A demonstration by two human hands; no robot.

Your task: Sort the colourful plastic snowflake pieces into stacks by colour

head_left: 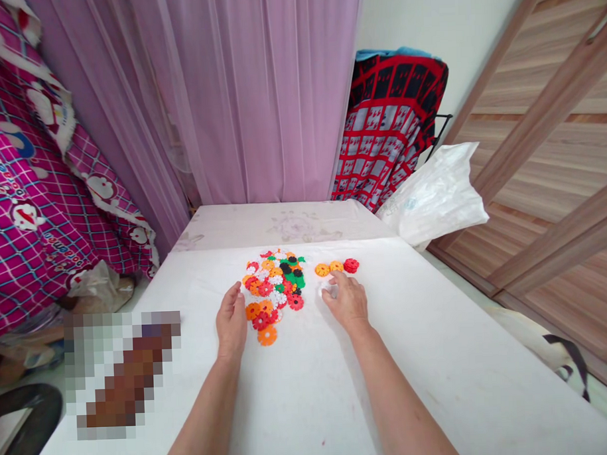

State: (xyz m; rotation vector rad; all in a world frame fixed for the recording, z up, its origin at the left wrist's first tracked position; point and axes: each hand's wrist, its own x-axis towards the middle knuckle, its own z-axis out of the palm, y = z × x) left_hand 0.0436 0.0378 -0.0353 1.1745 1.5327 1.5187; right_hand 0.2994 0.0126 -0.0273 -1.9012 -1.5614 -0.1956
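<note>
A loose pile of notched, flower-shaped plastic discs (266, 288) in orange, red, white, green and black lies mid-table. My left hand (231, 324) stands at the pile's left edge, fingers extended and slightly curved, with nothing visible in it. To the right of the pile, my right hand (350, 300) pinches a white flower disc (322, 290) between thumb and fingers, low over the table. Just beyond that hand, two yellow-orange disc groups (322, 270) and a red stack (351, 265) sit in a short row. A single orange disc (267, 335) lies at the pile's near end.
A white cloth covers the table (437, 355), with a floral strip (293, 224) along its far end. A white plastic bag (434, 196) stands at the far right corner. Purple curtains (259, 90) hang behind. Something pixelated (127, 376) is at the left edge.
</note>
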